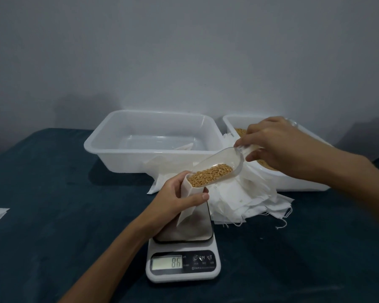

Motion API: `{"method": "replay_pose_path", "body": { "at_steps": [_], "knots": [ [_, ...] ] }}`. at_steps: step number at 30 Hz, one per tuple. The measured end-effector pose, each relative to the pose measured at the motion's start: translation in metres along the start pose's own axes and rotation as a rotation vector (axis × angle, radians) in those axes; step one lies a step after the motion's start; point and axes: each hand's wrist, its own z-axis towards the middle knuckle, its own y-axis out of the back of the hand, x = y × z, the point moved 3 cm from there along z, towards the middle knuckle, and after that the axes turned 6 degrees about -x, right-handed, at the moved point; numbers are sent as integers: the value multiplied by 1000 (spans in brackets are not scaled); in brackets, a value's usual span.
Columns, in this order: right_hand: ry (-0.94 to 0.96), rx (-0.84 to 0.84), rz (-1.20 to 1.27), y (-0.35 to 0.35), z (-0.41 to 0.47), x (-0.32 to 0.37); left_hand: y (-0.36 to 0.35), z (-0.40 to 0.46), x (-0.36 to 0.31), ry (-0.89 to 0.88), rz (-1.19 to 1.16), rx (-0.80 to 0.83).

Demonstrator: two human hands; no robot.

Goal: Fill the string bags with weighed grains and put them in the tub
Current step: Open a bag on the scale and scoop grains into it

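**Scoop Meets Bag Over the Scale**

While the left hand (175, 193) grips a white string bag (189, 206) by its open mouth above the scale (183, 256), the right hand (271, 143) pinches the handle of a clear scoop (219, 169), tilted so that its grains (208, 174) reach the bag's mouth. Behind stands the white tub (153, 141), with a grain-filled tub (236, 121) to its right and loose bags (245, 200) heaped between.

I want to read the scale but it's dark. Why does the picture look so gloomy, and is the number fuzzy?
Head view: dim, bluish light with soft shadows on the wall. The scale display glows; its digits are slightly blurred, roughly 86. The grains in the scoop stay clear.
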Motion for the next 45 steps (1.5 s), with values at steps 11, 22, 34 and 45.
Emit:
{"method": "replay_pose_path", "body": {
  "at_steps": [11,22,34,45],
  "knots": [
    [7,-10,-12,-1,-1,0,-1,0,-1,3,-4,-9],
    [16,-11,-9,0,-2,0,-2,-1,-2,15,6,-19],
    [4,-4,-20,1,-2,0,-1,-1,-2,25,-3,-20],
    [-5,-1,-20,0,0,-1,0,0,1,45,-21,-24]
  ]
}}
